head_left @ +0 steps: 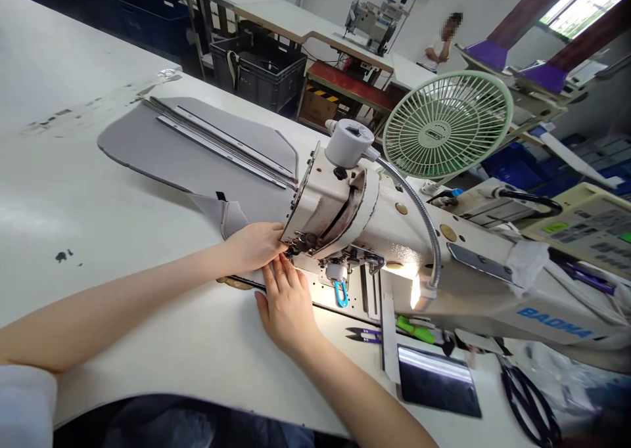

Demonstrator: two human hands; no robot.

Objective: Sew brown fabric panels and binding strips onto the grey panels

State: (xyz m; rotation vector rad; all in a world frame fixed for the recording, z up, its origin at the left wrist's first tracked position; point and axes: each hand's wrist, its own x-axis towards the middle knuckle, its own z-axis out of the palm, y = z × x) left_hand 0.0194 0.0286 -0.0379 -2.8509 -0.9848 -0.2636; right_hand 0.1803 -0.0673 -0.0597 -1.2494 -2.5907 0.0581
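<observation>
A large grey fabric panel [148, 136] with pale strips [221, 139] along it lies on the white table. Its near end is folded up at a corner [231, 217] and runs under the head of a sewing machine [325, 198]. My left hand [254, 246] rests at that end beside the needle area, its fingertips hidden by the machine head and my other hand. Close by, my right hand [290, 307] lies palm down, fingers stretched toward the needle area, thumb apart. Any fabric under those fingers is hard to make out. The needle itself is hidden.
Right of my right hand lie thread snips [363, 334], a dark tablet-like slab [438, 380] and black-handled scissors [530, 402]. A green fan [448, 125] stands behind the machine, near a control box [586, 221]. Farther back are a grey crate [261, 73] and a seated person [438, 50].
</observation>
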